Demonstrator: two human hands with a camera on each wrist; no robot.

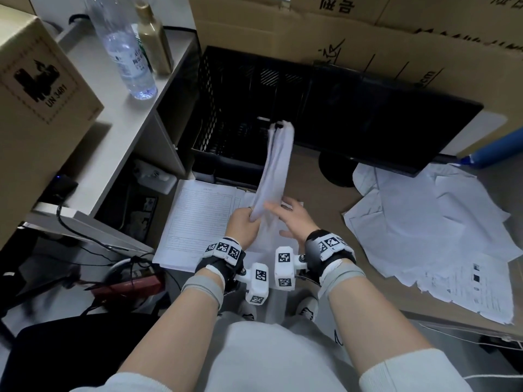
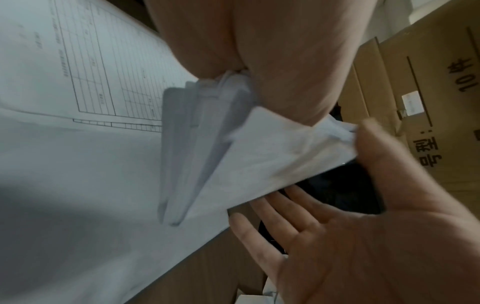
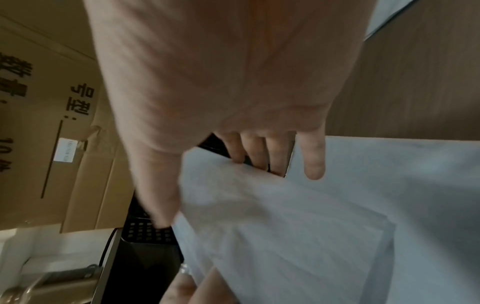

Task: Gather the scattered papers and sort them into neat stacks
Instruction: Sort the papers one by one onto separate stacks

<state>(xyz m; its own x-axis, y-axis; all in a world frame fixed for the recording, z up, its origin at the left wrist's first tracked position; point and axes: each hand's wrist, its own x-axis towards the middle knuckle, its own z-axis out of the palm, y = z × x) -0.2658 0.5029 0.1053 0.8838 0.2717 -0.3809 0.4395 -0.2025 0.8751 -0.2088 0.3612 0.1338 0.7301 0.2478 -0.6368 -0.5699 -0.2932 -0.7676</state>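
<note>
My left hand [image 1: 247, 220] grips the lower end of a bundle of white papers [image 1: 276, 165], which stands up edge-on and blurred above the desk. In the left wrist view the bundle [image 2: 207, 148] fans out from that grip. My right hand [image 1: 278, 212] is beside it with fingers straight and spread [image 2: 306, 224], its thumb against the papers' edge. The right wrist view shows those fingers [image 3: 314, 164] behind the sheets [image 3: 285, 216]. A flat stack with a printed form on top [image 1: 198, 219] lies under my left hand. A loose, crumpled pile of papers [image 1: 433, 222] covers the desk at the right.
A black mesh crate [image 1: 240, 94] and a dark monitor [image 1: 382, 117] stand just behind the papers. Cardboard boxes [image 1: 368, 32] rise at the back, another box [image 1: 36, 80] and two bottles [image 1: 127, 52] on the left shelf. Cables and a power strip [image 1: 152, 176] lie at the lower left.
</note>
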